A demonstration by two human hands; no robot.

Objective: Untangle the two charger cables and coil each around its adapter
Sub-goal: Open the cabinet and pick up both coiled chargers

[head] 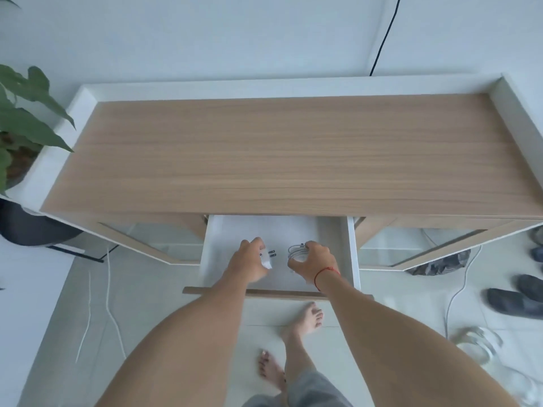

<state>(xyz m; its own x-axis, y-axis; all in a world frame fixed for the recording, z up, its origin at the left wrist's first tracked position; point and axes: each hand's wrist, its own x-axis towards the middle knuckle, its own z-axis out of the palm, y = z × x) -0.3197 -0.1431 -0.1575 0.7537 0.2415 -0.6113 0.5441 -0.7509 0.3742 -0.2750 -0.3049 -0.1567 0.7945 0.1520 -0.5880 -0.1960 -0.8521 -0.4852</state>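
Note:
Both of my hands reach into an open white drawer point(223, 230) below a wooden table top. My left hand point(249, 259) grips a white adapter point(266, 258) whose two metal prongs point to the right. My right hand point(316, 261) is closed on a coiled white cable point(296, 251), with several loops showing at its left side. I cannot tell whether an adapter sits inside that coil, because the fingers cover it. The two bundles are apart, with a gap of bare drawer floor between them.
The wooden table top point(279, 154) has a raised white rim. A potted plant point(26, 113) stands at the left. Shoes point(514, 298) and sandals point(482, 345) lie on the floor at the right. White cords point(110, 304) trail on the tiles at the left. My bare feet are below the drawer front point(276, 293).

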